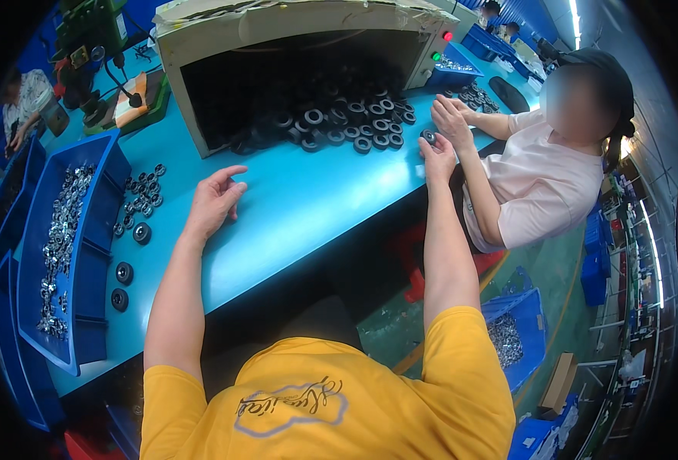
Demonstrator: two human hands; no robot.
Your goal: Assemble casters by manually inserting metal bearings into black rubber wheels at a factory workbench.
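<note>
My right hand (438, 161) pinches a small black wheel (429, 136) with a metal centre between thumb and fingers, at the table's right edge. Over the blue table, my left hand (215, 201) has its fingers apart and holds nothing. A heap of black rings (363, 144) spills from the dark opening of a pale box-shaped machine (293, 34) in front of me. To the left of my left hand lie loose shiny metal parts (146, 184) and three black wheels with metal centres, one of them a black wheel (142, 233) nearest that hand.
A long blue bin (97, 264) of small shiny metal parts stands at the left. Close to my right hand are the hands (454, 115) of a seated co-worker (542, 184). Green machinery (86, 84) stands back left; another blue bin (538, 322) sits low at the right.
</note>
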